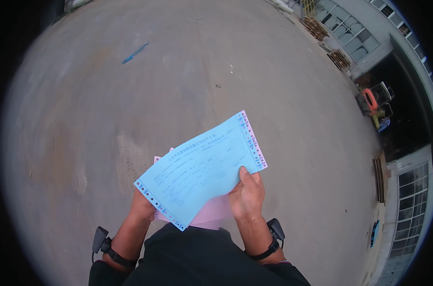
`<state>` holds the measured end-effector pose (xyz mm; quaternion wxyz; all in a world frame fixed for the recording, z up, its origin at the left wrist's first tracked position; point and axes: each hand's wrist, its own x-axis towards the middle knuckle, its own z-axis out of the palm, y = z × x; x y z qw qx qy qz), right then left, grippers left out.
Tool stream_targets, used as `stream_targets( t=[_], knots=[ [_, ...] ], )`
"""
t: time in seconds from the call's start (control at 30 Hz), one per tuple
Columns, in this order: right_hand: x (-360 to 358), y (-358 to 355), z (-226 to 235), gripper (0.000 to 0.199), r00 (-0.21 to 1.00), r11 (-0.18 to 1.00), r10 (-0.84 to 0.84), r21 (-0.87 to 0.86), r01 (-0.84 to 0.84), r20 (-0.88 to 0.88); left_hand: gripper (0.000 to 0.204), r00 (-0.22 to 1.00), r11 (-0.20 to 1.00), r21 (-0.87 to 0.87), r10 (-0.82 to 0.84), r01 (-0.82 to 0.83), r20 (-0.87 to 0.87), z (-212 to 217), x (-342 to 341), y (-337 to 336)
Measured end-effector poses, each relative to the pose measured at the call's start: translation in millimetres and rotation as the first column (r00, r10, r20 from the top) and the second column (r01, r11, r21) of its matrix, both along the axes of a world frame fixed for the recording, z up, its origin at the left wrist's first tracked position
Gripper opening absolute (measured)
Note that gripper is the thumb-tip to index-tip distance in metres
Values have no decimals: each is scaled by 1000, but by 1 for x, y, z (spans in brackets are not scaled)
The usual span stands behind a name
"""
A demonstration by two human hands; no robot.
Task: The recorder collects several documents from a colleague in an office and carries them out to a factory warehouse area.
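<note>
A light blue printed form (197, 171) with punched strips along both short sides is tilted up to the right in front of me. My right hand (248, 195) pinches its lower right edge, thumb on top and fingers underneath. A pink strip with holes shows along its right end. More pink paper (211, 213) lies beneath the blue sheet, showing below it and at its upper left edge. My left hand (142, 206) is at the left, under the blue sheet and beside the pink paper; its fingers are hidden. Both wrists wear black straps with small dark devices.
Grey concrete ground (178, 95) stretches around me. Thin blue strips (135, 53) lie ahead on the left, small scraps farther right. Along the right side stand wooden pallets (339, 60), an orange vehicle (370, 99) by a dark doorway, and a building with paned windows (409, 205).
</note>
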<state>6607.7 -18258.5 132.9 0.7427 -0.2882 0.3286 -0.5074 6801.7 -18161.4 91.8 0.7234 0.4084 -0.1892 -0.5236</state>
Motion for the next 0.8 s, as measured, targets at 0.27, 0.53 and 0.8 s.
stream_targets(
  t=[0.27, 0.53, 0.8],
  knots=[
    [4, -25, 7, 38, 992, 993, 117, -2, -117, 39, 45, 998, 998, -20, 56, -56, 17, -1, 2, -8],
    [6, -25, -10, 40, 995, 997, 78, -28, -76, 60, 42, 998, 999, -24, 39, -40, -54, -25, 5, -11],
    [9, -18, -1, 40, 997, 997, -71, -27, 71, 8, 31, 993, 992, -48, -115, 116, 17, -19, 27, -31]
  ],
)
